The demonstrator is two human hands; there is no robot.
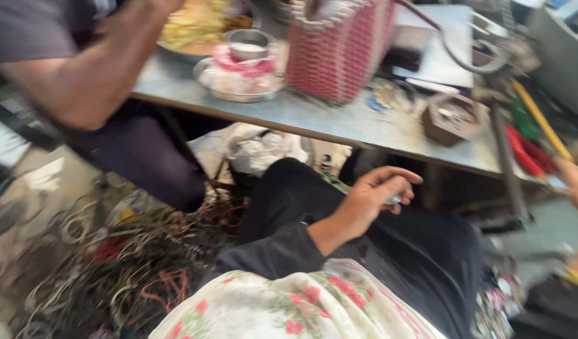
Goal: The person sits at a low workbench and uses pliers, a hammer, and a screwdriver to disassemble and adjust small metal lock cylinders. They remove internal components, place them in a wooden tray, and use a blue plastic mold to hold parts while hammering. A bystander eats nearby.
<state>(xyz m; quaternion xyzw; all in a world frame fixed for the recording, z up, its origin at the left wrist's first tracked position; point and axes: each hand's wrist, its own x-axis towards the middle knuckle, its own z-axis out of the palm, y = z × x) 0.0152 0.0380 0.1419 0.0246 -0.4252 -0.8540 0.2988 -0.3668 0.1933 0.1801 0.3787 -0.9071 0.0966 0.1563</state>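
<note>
My left hand [372,196] rests over my lap in dark trousers [427,251], fingers curled around a small silvery object [394,199]. The dark sleeve [270,251] of that arm comes up from a floral cloth [289,304] at the bottom. My right hand [577,185] shows only partly at the right edge, blurred, with a yellow band [577,276] at the wrist. Whether it holds anything cannot be told.
A grey table [339,122] ahead carries a pink woven basket [339,47], a metal plate with a steel cup [242,75], a food tray [194,28] and a small brown box [451,119]. Another person's arm [81,69] leans at the table's left. Tangled wires [138,263] lie on the floor.
</note>
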